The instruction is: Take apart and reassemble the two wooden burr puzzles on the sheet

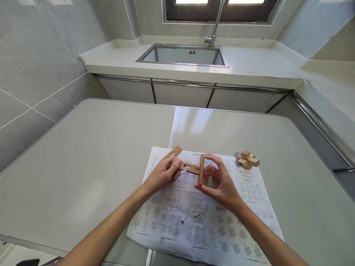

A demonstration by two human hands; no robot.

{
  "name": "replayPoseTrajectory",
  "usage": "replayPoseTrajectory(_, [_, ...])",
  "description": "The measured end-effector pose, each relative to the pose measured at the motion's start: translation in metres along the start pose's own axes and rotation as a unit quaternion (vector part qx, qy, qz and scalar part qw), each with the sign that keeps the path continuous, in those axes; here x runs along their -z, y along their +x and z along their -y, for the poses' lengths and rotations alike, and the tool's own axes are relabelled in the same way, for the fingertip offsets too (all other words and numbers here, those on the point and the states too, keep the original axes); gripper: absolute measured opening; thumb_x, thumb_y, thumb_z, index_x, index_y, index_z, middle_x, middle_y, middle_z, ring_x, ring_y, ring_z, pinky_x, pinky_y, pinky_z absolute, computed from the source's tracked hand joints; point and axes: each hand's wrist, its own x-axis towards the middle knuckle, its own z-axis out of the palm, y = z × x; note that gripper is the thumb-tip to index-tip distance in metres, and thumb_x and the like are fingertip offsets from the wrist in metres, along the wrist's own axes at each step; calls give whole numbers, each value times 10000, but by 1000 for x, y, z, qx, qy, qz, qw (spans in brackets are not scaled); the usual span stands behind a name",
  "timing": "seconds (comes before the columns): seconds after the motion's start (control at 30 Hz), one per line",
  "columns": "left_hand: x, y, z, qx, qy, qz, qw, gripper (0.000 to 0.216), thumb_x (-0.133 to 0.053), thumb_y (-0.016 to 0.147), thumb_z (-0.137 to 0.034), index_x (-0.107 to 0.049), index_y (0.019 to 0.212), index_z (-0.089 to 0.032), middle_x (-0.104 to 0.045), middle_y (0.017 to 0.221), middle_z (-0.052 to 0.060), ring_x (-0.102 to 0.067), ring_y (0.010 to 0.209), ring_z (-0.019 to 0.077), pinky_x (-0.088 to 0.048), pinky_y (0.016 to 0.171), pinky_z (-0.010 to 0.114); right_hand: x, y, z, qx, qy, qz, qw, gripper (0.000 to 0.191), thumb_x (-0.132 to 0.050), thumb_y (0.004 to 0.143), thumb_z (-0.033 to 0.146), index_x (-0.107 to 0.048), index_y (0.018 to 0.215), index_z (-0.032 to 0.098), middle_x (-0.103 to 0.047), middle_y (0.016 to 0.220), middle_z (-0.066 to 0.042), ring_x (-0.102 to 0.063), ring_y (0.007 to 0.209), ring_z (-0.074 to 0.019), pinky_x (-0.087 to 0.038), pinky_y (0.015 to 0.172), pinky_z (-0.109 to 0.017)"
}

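Note:
My left hand [166,171] pinches one end of a notched flat wooden puzzle piece [192,169], which lies roughly level and has a dark mark near its right end. That end meets a second wooden puzzle piece [201,170], held upright on edge between the thumb and fingers of my right hand [219,179]. Whether the two pieces interlock or only touch, I cannot tell. Just beyond my left hand, a third notched wooden piece [175,150] rests on the instruction sheet [205,236], partly hidden by the hand.
An assembled wooden burr puzzle [247,160] sits at the sheet's upper right edge. The sheet, printed with small diagrams, lies on a pale table [83,155] with a seam down its middle. Behind stand a counter with a sink [183,55] and a tap [215,29].

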Motion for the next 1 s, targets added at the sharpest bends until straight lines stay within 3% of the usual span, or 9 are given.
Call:
replayPoseTrajectory(0.43, [6,1,3,-14,31,22,999,457,-577,970,-647,-537,831,-213,-430,553,-58,-340,472,109,-255,482,251,0,0,-1,-9,1,-3,1000,763,-919,805,357,-505,1445,367,-391,1579,-103,-649,837,-171,-596,682,-368])
replayPoseTrajectory(1.0, [2,-2,1,-37,30,8,999,420,-549,1010,-602,-533,866,-208,-460,571,-59,-379,501,113,-305,524,249,3,0,-3,-5,19,0,1000,769,-939,784,329,-521,1426,400,-401,1588,-86,-661,826,-162,-604,670,-353])
